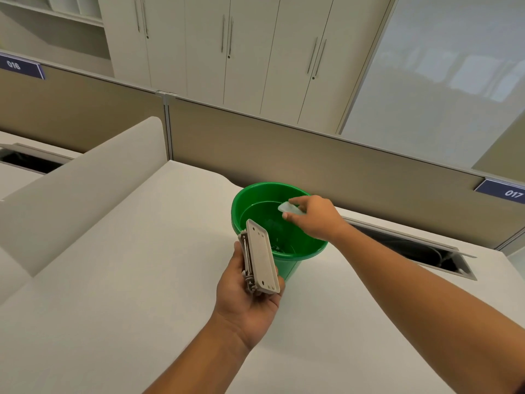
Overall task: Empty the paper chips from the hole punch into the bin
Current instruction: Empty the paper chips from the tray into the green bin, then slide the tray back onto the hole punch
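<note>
The hole punch (260,261) is held on its side just at the near rim of the green bin (279,231), at about 7 o'clock from the bin's centre, with its flat pale underside turned toward the bin and its metal springs and lever facing to 9 o'clock. The left hand (247,297) grips it from below: the palm cups the metal side, the thumb lies along the 9 o'clock edge and the fingertips curl around the lower end, so the hand is closed firmly on the punch. Over the bin's opening, at about 1 o'clock from its centre, the right hand (315,217) pinches a small translucent tray cover (288,208) between the thumb and the forefinger; the other fingers are folded loosely, and the cover hangs above the inside of the bin without touching the wall. On the bottom of the bin some small pale bits show, too small to tell clearly. The bin stands on a white desk (127,280), near its far edge. Behind the desk, toward 12 o'clock, runs a tan partition (312,157) with a blue label 017 (508,191) at 2 o'clock, and beyond it white cabinets (227,52) stand.
</note>
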A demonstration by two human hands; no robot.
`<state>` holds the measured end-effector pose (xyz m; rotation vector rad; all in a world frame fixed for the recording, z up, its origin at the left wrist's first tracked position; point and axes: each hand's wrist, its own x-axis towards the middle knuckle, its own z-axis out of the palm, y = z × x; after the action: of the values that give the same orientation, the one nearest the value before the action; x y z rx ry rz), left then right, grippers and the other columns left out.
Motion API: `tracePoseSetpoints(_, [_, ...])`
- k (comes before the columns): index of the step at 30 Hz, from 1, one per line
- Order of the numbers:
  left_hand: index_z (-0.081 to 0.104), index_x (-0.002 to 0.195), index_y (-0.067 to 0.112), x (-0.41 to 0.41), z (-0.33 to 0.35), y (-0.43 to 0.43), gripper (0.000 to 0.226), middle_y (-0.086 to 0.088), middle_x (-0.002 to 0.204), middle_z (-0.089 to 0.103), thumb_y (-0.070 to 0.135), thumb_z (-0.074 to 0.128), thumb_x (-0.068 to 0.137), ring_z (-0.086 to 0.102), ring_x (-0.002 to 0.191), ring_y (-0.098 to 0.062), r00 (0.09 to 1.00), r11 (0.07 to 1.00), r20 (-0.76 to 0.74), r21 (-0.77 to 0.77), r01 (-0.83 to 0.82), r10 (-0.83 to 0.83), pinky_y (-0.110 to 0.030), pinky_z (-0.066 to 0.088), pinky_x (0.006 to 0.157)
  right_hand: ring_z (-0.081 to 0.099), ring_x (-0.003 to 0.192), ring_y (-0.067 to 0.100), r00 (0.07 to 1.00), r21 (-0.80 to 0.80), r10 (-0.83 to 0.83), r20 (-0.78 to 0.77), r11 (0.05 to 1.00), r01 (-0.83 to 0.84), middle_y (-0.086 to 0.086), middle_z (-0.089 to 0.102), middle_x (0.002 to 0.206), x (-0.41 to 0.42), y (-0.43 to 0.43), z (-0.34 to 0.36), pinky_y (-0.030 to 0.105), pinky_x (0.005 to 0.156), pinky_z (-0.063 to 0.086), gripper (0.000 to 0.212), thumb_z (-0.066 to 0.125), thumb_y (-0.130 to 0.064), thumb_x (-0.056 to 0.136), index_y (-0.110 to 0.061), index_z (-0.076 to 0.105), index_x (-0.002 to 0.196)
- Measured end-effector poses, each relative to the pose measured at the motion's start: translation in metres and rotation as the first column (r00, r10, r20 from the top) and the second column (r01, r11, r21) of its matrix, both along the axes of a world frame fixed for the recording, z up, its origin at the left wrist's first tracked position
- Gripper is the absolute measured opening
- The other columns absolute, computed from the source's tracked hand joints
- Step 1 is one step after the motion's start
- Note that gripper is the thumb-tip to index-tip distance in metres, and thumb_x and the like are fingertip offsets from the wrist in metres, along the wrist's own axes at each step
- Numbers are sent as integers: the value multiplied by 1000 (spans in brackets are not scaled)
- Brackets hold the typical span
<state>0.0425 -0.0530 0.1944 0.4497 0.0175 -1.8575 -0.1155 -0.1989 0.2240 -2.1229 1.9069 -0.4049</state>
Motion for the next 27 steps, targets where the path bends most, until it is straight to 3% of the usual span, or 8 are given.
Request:
tracePoseSetpoints(2, [70,103,16,0,1,1,37,-8,62,68,46,50,94,63,47,-17,1000,1000,4,-10,1,-1,-24,50,41,67,99,29,984,23,-60,171,998,56,13,70,119,-4,2,-1,44,87,56,52,65,-49,86,-21,62,130])
tracePoseSetpoints(4, [71,100,16,0,0,2,37,-8,62,69,46,51,93,63,47,-17,1000,1000,8,-12,-5,5,-24,51,41,66,101,28,908,74,-111,405,993,88,11,72,112,-7,5,0,42,85,55,46,66,-46,87,-19,66,124])
tracePoseSetpoints(7, [76,92,16,0,0,3,38,-8,63,70,46,53,92,64,47,-18,1000,1000,19,-11,-15,15,-25,52,42,65,104,27,698,209,-199,687,975,72,12,71,110,-9,9,4,46,96,51,32,63,-41,90,-18,69,111])
tracePoseSetpoints(11, [80,87,17,-3,3,4,36,-9,68,72,46,60,80,67,52,-20,998,999,51,-43,-19,21,-25,54,45,60,110,28,367,382,-340,866,923,-44,14,67,119,-9,24,18,43,90,51,43,51,-47,95,-16,54,125])
tracePoseSetpoints(14, [79,91,19,-4,3,7,36,-7,70,73,47,58,83,67,55,-18,995,998,95,-66,-12,18,-24,54,46,62,93,22,141,413,-396,907,901,-130,12,74,107,-8,52,26,36,78,51,43,44,-50,96,-17,63,116])
tracePoseSetpoints(18, [80,88,23,-2,-6,20,39,-3,73,72,48,51,92,64,58,-14,986,998,167,-56,-7,17,-26,52,43,65,78,16,-61,409,-429,901,889,-206,12,77,104,-11,116,15,32,78,49,48,51,-53,90,-19,71,118])
tracePoseSetpoints(23, [81,87,24,-9,-28,45,39,1,66,68,51,53,90,59,52,-12,943,1000,331,-24,-12,19,-28,50,50,57,99,24,-146,436,-458,877,886,-160,14,75,113,-10,194,-32,41,94,41,44,55,-56,82,-28,74,111])
tracePoseSetpoints(27, [79,91,24,-26,-43,63,41,2,67,71,54,50,88,66,59,-11,872,1000,490,-20,14,-2,-27,53,51,54,104,27,-181,507,-510,841,860,-63,15,74,113,-2,222,-73,44,103,37,49,53,-55,83,-26,71,118])
